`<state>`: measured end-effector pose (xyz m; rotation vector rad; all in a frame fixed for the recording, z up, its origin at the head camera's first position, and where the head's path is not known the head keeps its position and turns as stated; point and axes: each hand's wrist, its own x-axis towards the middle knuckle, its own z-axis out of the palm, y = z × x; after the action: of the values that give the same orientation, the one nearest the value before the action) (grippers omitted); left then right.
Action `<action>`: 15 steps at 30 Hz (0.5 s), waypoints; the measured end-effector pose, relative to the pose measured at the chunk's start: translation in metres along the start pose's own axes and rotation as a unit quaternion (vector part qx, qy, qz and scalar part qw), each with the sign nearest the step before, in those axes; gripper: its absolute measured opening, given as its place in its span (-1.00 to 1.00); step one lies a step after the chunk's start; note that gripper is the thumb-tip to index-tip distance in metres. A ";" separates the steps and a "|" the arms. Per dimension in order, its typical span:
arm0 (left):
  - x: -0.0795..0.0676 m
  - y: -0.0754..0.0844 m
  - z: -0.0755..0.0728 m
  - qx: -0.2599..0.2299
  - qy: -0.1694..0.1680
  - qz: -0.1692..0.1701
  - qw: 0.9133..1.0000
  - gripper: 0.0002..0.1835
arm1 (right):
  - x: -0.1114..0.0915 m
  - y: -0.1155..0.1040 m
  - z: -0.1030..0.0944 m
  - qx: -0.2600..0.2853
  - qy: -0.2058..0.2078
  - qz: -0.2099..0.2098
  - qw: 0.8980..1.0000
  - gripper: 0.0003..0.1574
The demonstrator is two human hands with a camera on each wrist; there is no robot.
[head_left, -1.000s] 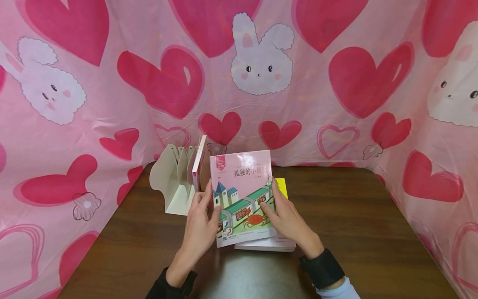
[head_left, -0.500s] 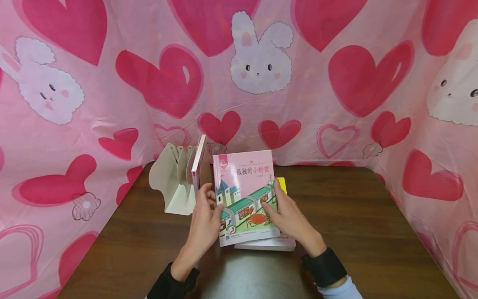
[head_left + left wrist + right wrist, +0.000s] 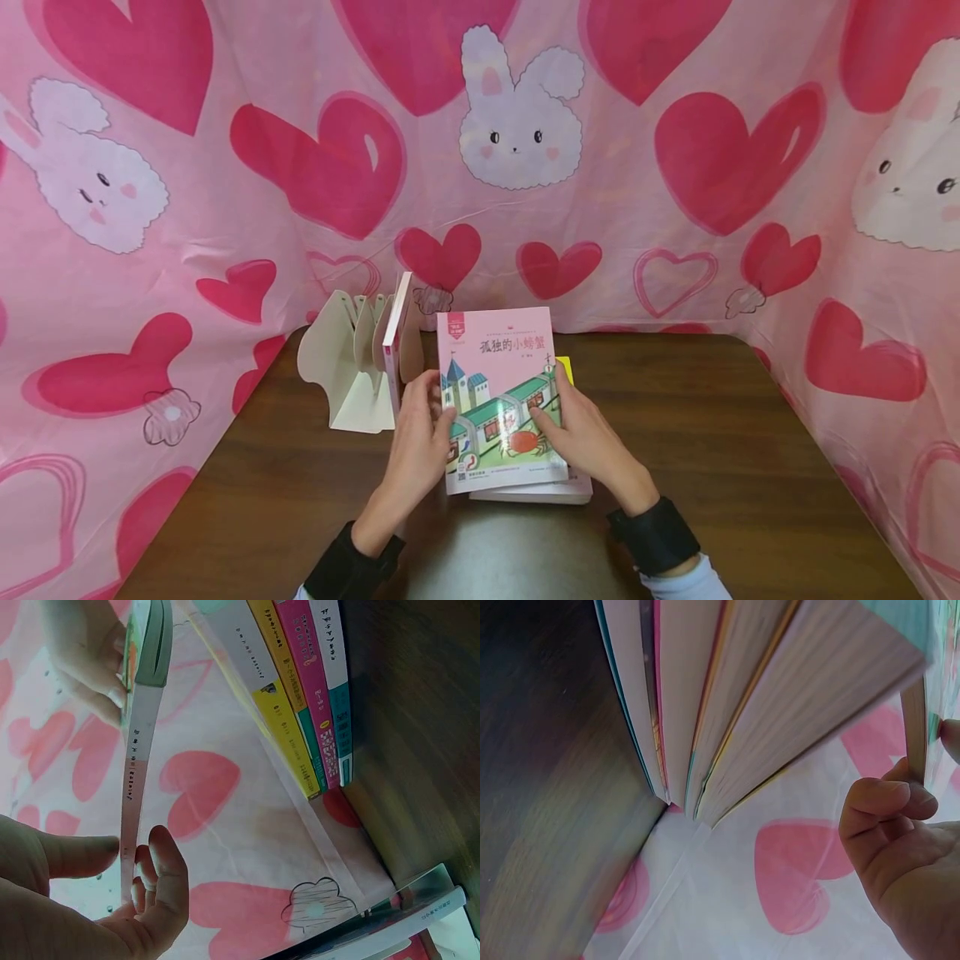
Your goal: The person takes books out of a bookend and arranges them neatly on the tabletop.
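A thin pink picture book (image 3: 501,400), with a train and a red crab on its cover, is held face up above a stack of books (image 3: 525,493). My left hand (image 3: 418,437) pinches its left edge, thumb on the cover and fingers behind. On the opposite edge my right hand (image 3: 596,442) grips it the same way. From the left wrist, the book's spine (image 3: 133,769) shows edge-on, apart from the stacked books (image 3: 300,697). In the right wrist view, curled fingers (image 3: 889,799) lie behind the book's page edge (image 3: 915,727).
To the left stands a cream book rack (image 3: 352,375) with several dividers. One book (image 3: 397,312) is upright in its right part. A yellow cover corner (image 3: 565,367) sticks out beyond the held book. Pink heart-patterned cloth (image 3: 615,200) walls in the brown table (image 3: 712,467).
Both hands have shifted the pink book slightly to the right, and it has turned a little more upright to the view. The rack and the stack stay where they were.
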<state>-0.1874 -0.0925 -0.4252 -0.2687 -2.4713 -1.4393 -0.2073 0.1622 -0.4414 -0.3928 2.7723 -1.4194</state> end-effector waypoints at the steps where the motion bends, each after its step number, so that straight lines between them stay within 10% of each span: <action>1: 0.000 0.000 0.000 0.001 -0.002 0.001 1.000 -0.39 | 0.000 0.000 0.000 -0.002 0.001 0.002 1.000 0.19; 15: 0.004 -0.001 0.007 0.020 -0.019 0.001 1.000 -0.32 | 0.000 0.005 -0.005 -0.018 0.001 0.002 1.000 0.14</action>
<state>-0.1921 -0.0868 -0.4282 -0.2933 -2.5254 -1.3935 -0.2091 0.1696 -0.4426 -0.3857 2.8026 -1.3708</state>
